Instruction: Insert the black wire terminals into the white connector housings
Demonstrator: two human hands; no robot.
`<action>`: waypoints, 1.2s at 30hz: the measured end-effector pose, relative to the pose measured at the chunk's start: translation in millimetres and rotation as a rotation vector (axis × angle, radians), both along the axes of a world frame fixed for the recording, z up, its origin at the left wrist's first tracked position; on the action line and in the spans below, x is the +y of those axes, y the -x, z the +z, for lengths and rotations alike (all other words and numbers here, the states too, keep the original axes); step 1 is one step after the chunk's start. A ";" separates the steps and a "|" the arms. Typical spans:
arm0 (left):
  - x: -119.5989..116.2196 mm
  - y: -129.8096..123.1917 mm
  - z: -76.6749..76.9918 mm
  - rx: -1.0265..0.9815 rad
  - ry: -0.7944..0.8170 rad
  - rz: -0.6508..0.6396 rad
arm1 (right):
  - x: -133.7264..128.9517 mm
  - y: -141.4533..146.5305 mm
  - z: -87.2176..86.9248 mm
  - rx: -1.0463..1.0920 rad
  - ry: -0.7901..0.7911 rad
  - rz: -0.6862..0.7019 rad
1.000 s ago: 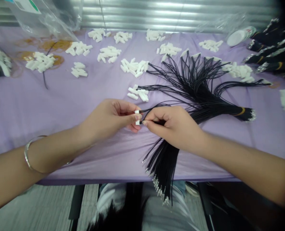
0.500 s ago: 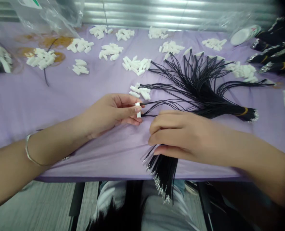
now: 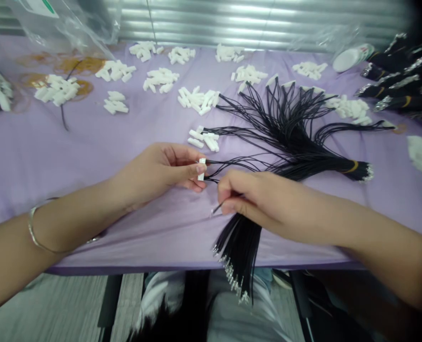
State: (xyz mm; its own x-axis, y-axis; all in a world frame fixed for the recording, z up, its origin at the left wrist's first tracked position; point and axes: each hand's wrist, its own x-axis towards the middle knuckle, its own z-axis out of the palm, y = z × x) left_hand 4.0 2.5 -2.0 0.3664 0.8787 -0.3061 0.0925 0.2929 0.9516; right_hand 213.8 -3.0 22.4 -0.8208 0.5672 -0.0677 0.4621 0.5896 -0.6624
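Between thumb and fingers, my left hand [image 3: 164,168] grips a small white connector [image 3: 201,169] with black wires running from its right side. My right hand [image 3: 254,197] pinches one black wire, whose metal-tipped end [image 3: 213,213] sticks out to the left of the fingertips. Below that hand, a bundle of loose black wires [image 3: 241,251] with silver tips hangs over the table's front edge. Behind the hands lies a larger black wire bundle [image 3: 303,142], fanned out at its left with white connectors and tied by a yellow band at its right.
Several piles of white connectors [image 3: 196,99] are spread over the purple tablecloth [image 3: 100,137]. Rubber bands [image 3: 86,88] and a clear plastic bag [image 3: 71,23] are at the back left. More banded black bundles [image 3: 392,90] and a white round container [image 3: 346,59] stand back right.
My right hand has closed on a single wire and lifted its tip above the loose bundle. My left hand still holds the connector. The whole view has shifted slightly.
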 end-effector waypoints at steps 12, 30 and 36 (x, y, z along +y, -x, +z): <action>-3.2 -0.8 8.0 0.075 -0.044 -0.078 | 3.6 7.4 -9.1 0.223 -0.171 -0.448; -1.2 -0.8 1.7 0.005 0.036 -0.085 | 3.8 5.3 -20.2 0.185 -0.678 -0.347; -1.5 0.7 -0.1 -0.027 0.037 -0.107 | 3.1 6.9 -23.6 0.162 -0.586 -0.340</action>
